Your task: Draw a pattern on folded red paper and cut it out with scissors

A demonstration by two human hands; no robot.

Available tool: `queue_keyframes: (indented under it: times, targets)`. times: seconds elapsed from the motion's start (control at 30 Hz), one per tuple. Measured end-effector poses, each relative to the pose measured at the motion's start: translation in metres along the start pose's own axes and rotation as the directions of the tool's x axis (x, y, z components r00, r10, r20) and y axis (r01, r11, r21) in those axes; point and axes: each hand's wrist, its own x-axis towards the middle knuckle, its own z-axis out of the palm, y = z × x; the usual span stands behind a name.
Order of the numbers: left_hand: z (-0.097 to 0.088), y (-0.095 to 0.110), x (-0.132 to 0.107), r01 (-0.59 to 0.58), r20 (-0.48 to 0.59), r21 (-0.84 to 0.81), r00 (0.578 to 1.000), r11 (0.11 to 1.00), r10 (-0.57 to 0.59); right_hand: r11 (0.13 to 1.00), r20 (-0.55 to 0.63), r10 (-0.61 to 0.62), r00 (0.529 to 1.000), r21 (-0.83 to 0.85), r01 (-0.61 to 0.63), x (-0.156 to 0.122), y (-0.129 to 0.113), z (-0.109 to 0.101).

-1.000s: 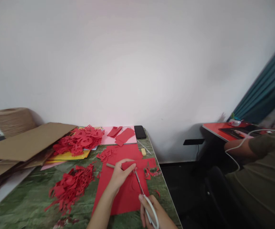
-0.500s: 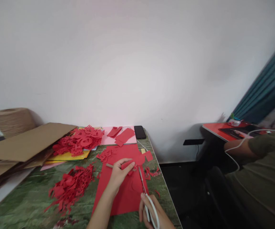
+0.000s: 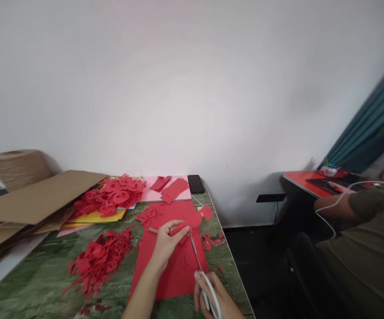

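Note:
My left hand pinches a small strip of red paper and a thin tan stick that pokes out past the fingers. My right hand grips white-handled scissors, and their narrow steel tips reach the strip near my left fingertips. Below both hands lies a large red paper sheet, partly hidden by my left hand. Its far edge has rounded cut shapes.
Heaps of cut red paper lie on the green marble-patterned table, beside a pink sheet, a phone and cardboard. A twine spool stands behind. At right, a co-worker's arm reaches towards a red-topped desk.
The scissors have swung left, bringing their tips back to the strip in my left hand. A loose red square on the sheet's far right has shifted slightly farther away.

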Motion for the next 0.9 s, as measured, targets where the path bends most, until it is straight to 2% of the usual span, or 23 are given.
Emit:
queue_keyframes:
  times: [0.13,0.3,0.53,0.7,0.9]
  targets:
    - [0.000,0.000,0.000,-0.001,-0.004,0.014,1.000,1.000,0.001,1.000,-0.011,0.017,1.000,0.024,-0.017,0.002,0.004,0.001]
    - [0.001,0.002,-0.001,0.027,0.017,-0.044,1.000,0.999,-0.026,0.998,-0.037,0.035,0.999,0.051,-0.033,0.005,0.007,0.002]
    - [0.000,-0.002,0.000,0.036,0.034,-0.094,0.999,0.995,-0.033,1.000,-0.002,0.012,1.000,0.026,-0.012,0.001,0.003,0.001]
    - [-0.001,-0.009,0.004,-0.021,0.118,-0.010,0.993,1.000,0.022,1.000,-0.014,-0.013,1.000,0.002,0.013,0.003,0.006,0.000]
    - [-0.002,-0.013,0.005,-0.039,0.109,0.027,0.993,0.999,0.036,0.998,0.003,-0.044,0.999,0.034,0.044,0.005,0.010,0.000]
